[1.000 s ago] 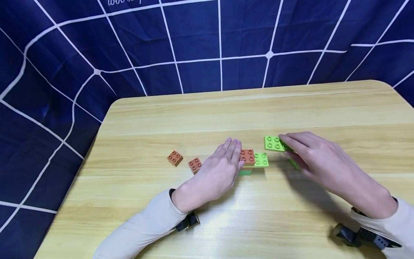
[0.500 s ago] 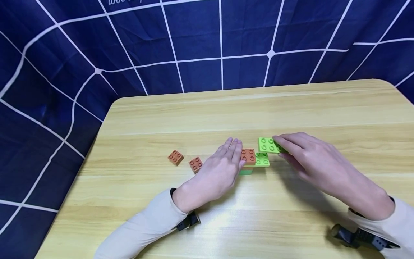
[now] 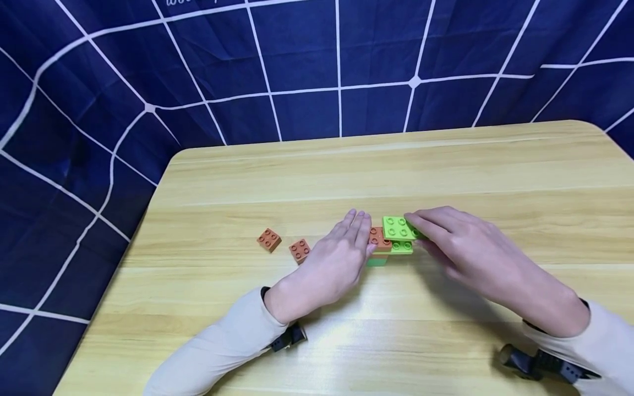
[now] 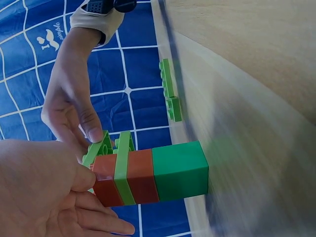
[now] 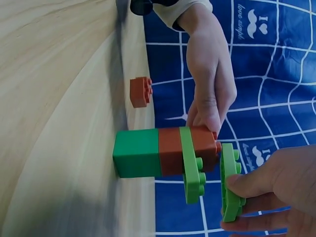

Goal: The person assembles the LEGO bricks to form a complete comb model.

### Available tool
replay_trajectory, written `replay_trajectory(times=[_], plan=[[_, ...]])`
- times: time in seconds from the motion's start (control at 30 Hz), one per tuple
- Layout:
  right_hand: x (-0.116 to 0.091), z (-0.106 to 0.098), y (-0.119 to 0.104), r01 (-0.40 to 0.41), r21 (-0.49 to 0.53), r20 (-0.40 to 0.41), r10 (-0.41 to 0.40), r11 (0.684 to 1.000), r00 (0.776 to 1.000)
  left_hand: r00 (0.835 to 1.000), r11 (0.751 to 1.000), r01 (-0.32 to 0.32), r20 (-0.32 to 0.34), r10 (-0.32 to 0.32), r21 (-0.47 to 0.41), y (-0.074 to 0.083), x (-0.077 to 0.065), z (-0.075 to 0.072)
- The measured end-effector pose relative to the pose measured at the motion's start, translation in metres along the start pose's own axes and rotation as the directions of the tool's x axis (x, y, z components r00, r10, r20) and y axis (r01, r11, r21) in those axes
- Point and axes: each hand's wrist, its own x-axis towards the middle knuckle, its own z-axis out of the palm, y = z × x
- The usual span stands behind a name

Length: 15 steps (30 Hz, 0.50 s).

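A stack of toy building blocks stands on the table: a dark green block (image 5: 137,154) at the bottom, a red-brown block (image 4: 142,175), a light green plate (image 5: 190,170) jutting to the right, and a top red-brown block (image 3: 377,240). My left hand (image 3: 333,258) holds the stack near its top from the left, thumb on the near side and fingers reaching past the far side. My right hand (image 3: 475,250) pinches a second light green plate (image 3: 396,227) between thumb and fingers. That plate hangs tilted just above the right part of the stack, apart from the lower plate.
Two loose red-brown blocks, one farther left (image 3: 269,240) and one closer to my left hand (image 3: 299,251), lie on the wooden table (image 3: 247,308). Light green pieces (image 4: 168,81) on the table beyond the stack are hidden from the head view. A blue gridded cloth (image 3: 297,60) hangs behind.
My right hand has moved left with the pinched light green plate, from right of the stack to above its right part. My left hand has stayed at the stack.
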Motion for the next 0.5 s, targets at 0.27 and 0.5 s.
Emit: replay_trajectory(times=[0.27,0.5], plan=[[0.0049,0.0039,-0.0056,0.013,-0.007,-0.006,-0.013,1.000,1.000,1.000,1.000,0.007,0.016,-0.007,-0.014,-0.0002,0.0003,-0.0006],[0.0061,0.0061,-0.0083,0.019,0.007,-0.007,-0.019,1.000,1.000,1.000,1.000,0.007,0.011,-0.007,-0.005,-0.0004,0.0002,0.0002]])
